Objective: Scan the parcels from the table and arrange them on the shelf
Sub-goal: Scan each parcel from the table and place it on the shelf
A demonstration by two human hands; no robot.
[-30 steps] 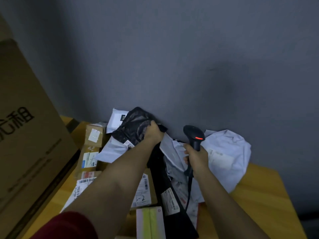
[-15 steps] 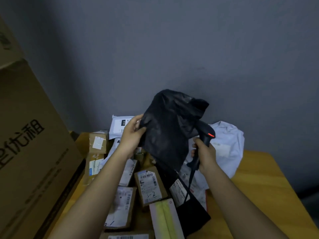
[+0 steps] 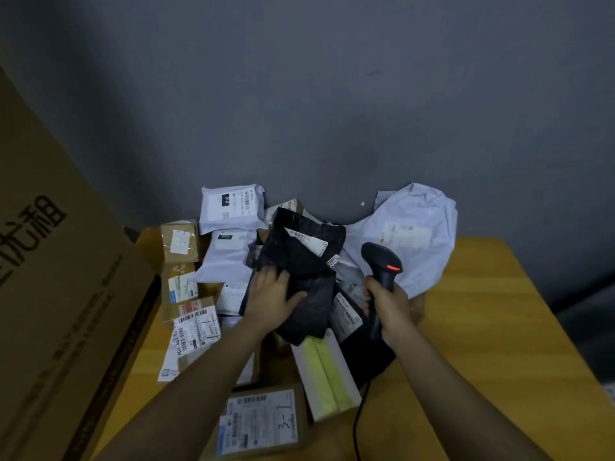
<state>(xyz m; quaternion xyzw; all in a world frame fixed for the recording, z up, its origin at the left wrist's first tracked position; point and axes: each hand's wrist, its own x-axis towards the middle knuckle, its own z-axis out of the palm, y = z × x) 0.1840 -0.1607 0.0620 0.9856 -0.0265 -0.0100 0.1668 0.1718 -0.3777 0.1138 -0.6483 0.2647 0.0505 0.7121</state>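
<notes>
Once held upright, black parcel (image 3: 301,277) label-up.

head-worn view, facing down, near table (image 3: 499,327)

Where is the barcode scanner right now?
In the head view, the barcode scanner is right of centre, gripped upright in the right hand, just right of the black parcel and in front of the big white bag.

Dim and muted throughout, with a soft dark shadow pooled on the plain grey wall (image 3: 332,111) above the parcels. Only bright spot a small red glow on the black handheld barcode scanner (image 3: 382,261). Slightly soft focus, straight edges bowed toward the corners by the wide lens.
</notes>
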